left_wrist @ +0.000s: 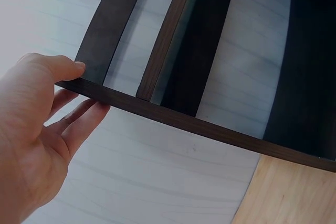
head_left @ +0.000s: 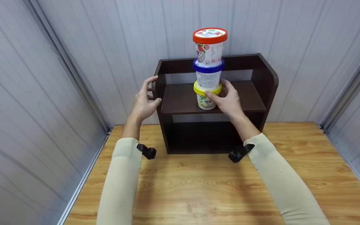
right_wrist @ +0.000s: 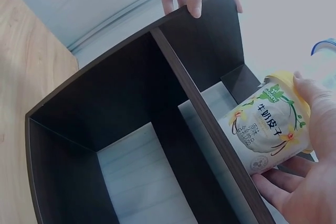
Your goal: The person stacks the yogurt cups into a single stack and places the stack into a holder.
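Three paper tubs rise in a stack on the upper board of a dark brown shelf (head_left: pixel 180 97). At the bottom is the yellow-lidded tub (right_wrist: pixel 268 124), then the blue-lidded tub (head_left: pixel 208 78), with the red-lidded tub (head_left: pixel 210 50) on top. My right hand (head_left: pixel 230 100) grips the yellow-lidded tub near its rim, thumb in front and fingers round its right side. My left hand (head_left: pixel 145 100) holds the edge of the shelf's left side panel (left_wrist: pixel 157 115), thumb on the inner face and fingers on the outer face.
The shelf stands on a wood-grain floor (head_left: pixel 186 187) close to the pale back wall (head_left: pixel 136 31). Below the upper board lies a dark lower compartment (head_left: pixel 198 134). A side wall (head_left: pixel 27 109) runs along the left, another (head_left: pixel 358 109) along the right.
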Motion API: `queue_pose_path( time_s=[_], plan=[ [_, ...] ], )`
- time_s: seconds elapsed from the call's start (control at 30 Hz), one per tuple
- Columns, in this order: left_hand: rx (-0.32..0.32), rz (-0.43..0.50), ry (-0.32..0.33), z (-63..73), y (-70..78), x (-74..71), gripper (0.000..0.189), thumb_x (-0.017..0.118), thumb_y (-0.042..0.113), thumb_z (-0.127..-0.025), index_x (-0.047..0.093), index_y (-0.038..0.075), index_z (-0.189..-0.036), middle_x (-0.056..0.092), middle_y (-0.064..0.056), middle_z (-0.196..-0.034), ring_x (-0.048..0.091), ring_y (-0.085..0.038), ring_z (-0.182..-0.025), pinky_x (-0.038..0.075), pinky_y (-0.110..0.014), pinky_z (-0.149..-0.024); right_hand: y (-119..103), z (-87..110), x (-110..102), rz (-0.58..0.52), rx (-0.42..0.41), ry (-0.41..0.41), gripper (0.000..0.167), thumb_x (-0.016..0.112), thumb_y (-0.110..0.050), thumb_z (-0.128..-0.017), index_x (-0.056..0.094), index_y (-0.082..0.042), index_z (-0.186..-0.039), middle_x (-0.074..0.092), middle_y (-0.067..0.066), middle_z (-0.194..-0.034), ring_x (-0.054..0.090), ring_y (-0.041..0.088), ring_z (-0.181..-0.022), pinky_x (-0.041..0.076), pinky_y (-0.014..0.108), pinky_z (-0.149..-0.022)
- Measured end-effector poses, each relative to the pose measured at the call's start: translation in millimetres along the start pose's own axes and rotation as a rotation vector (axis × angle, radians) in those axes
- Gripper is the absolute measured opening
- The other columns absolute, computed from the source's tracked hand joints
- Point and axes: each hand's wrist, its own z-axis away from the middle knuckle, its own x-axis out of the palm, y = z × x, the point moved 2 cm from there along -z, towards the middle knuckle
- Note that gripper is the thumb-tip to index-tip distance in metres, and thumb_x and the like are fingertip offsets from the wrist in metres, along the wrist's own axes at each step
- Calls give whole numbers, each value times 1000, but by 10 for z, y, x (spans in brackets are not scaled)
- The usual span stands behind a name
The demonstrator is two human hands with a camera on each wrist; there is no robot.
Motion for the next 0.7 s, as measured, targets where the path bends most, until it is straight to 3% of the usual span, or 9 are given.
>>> queue_pose_path(
  time_s=[0.17,0.4,0.7],
  plan=[
    [6,-6,0,-1,1,2,81,68,-1,-103,40,33,-172,56,-22,-157,76,-39,-115,63,-40,-93,26,15,1,-24,-14,22,84,86,-24,-101,43,-7,-171,63,24,-160,66,36,-142,56,42,-117],
    [3,5,-22,11,-12,-3,82,67,1,-105,36,32,-174,52,-23,-162,72,-46,-131,63,-57,-108,50,68,-21,-53,-32,17,85,87,-19,-101,42,-7,-172,62,24,-161,65,33,-143,56,34,-111],
    [65,-5,29,11,-23,26,80,70,-1,-103,41,25,-173,58,-24,-159,68,-46,-138,59,-60,-115,66,202,-109,-80,-48,38,80,86,-17,-101,46,-8,-170,63,24,-161,65,36,-146,56,41,-121]
  ],
)
